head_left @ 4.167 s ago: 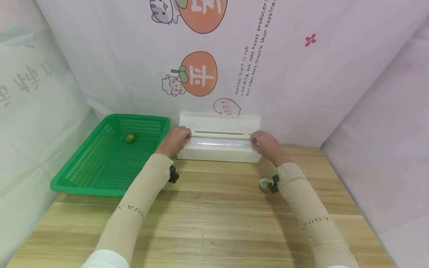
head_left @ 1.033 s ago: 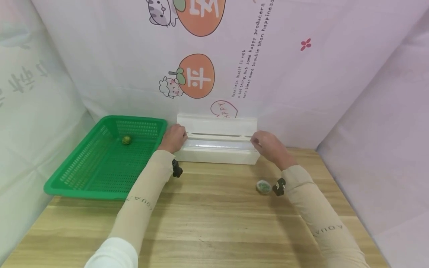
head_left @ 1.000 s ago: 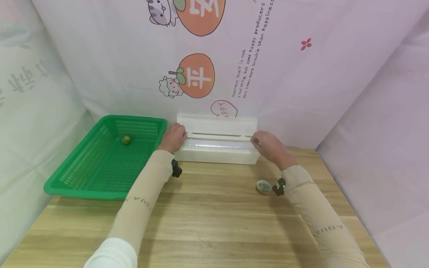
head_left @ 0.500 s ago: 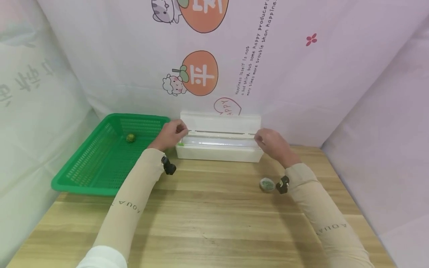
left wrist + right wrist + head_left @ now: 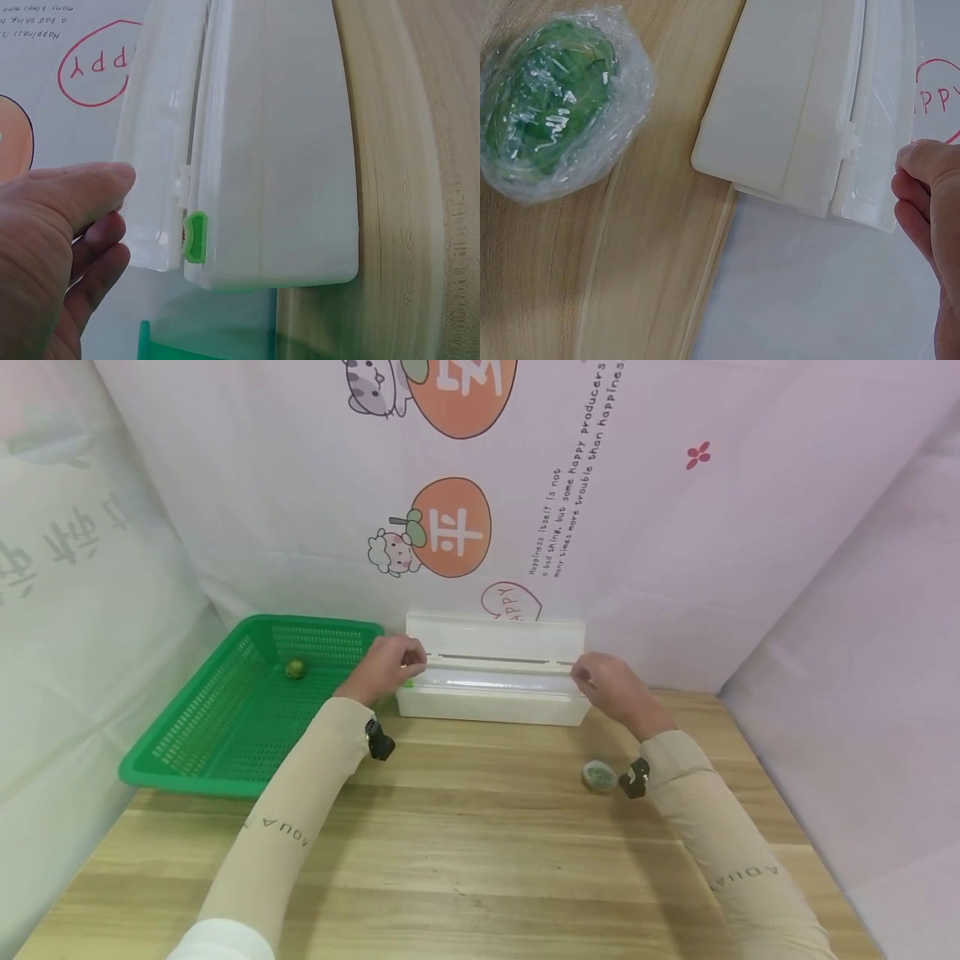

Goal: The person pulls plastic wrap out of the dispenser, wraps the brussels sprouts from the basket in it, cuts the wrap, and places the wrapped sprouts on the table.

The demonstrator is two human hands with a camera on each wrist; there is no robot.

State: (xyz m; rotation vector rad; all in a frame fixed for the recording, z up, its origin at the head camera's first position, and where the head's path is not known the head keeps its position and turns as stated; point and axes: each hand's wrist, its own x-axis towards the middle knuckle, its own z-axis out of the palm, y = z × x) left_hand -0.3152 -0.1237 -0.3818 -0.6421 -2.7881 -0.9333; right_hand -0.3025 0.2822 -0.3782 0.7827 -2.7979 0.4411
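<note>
At the back of the table stands a white cling film dispenser [image 5: 491, 707], its lid [image 5: 495, 633] raised against the wall sheet. A shiny roll of film [image 5: 495, 680] lies inside. My left hand [image 5: 384, 667] is at the dispenser's left end, thumb and fingertips together, apparently pinching the thin clear film. A green slider [image 5: 196, 238] shows beside it in the left wrist view. At the other end my right hand [image 5: 617, 691] likewise appears to pinch the film, thumb against forefinger. The film's edge is hard to make out. A green, film-wrapped round thing [image 5: 551, 105] lies near my right wrist.
A green plastic basket [image 5: 197, 787] stands on the left, close to my left forearm, with a small yellowish-green round thing [image 5: 296, 669] in it. Printed white sheets [image 5: 637, 560] rise behind the wooden table [image 5: 480, 860] and at both sides.
My left hand has moved off the dispenser's end with its fingertips lifted, uncovering the green slider. The right hand has shifted slightly outward. The head view has tilted a little.
</note>
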